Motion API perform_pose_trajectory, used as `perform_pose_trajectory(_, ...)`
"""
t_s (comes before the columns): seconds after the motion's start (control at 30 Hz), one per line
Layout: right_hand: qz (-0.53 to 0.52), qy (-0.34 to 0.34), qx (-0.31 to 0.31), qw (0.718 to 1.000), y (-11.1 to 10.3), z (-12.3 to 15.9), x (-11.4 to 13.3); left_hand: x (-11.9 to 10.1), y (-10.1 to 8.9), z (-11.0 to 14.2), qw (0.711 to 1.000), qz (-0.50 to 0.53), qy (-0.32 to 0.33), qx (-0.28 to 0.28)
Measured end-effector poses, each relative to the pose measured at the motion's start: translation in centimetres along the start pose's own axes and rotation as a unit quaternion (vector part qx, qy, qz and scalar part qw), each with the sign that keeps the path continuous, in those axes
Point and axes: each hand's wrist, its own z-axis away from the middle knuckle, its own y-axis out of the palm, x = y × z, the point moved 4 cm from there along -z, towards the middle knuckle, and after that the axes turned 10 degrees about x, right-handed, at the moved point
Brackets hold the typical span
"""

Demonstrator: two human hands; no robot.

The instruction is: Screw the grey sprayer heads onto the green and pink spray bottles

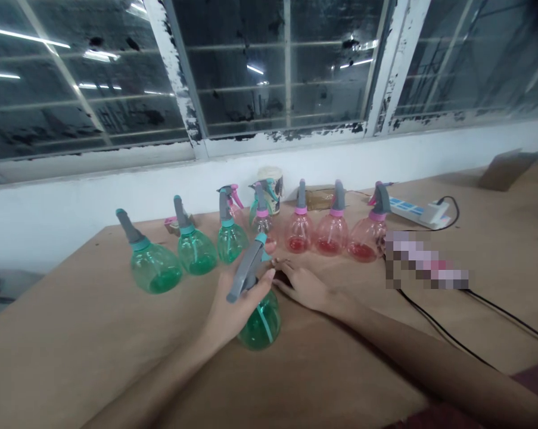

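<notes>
My left hand (235, 307) is wrapped around the neck of a spray bottle (263, 329) with a grey and teal trigger head and green liquid inside. The bottle leans slightly. My right hand (303, 286) is just right of it, low over the table, its fingers stretched towards the bottle and its thumb apart. Nothing shows in the right hand; whether its fingertips touch the bottle I cannot tell. Beyond the hands stand green spray bottles (197, 253) on the left and pink spray bottles (331, 237) holding red liquid on the right.
Behind the row are a tub (276, 205), a brown wrapped package (320, 198) and more spray heads. A white power strip (418, 213), a blurred-out object (423, 259) and black cables (434, 326) lie right. Brown cardboard (510, 170) sits farther right, below barred windows (286, 71).
</notes>
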Motion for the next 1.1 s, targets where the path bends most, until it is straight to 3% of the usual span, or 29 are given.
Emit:
perform_pose_trajectory(0.27, 0.003, -0.004, -0.003, 1.000, 0.1, 0.1, 0.0, 0.1, 0.4, -0.2, 0.997, 0.076, 0.024, 0.023)
perform_pose_trajectory(0.43, -0.008, -0.009, 0.003, 1.000, -0.1, 0.1, 0.2, 0.5, 0.2, -0.2, 0.999, 0.036, -0.004, 0.017)
perform_pose_trajectory(1.1, -0.010, -0.004, -0.003, 1.000, 0.0, 0.0, -0.3, 1.2, 0.1, -0.4, 1.000, -0.004, 0.009, 0.004)
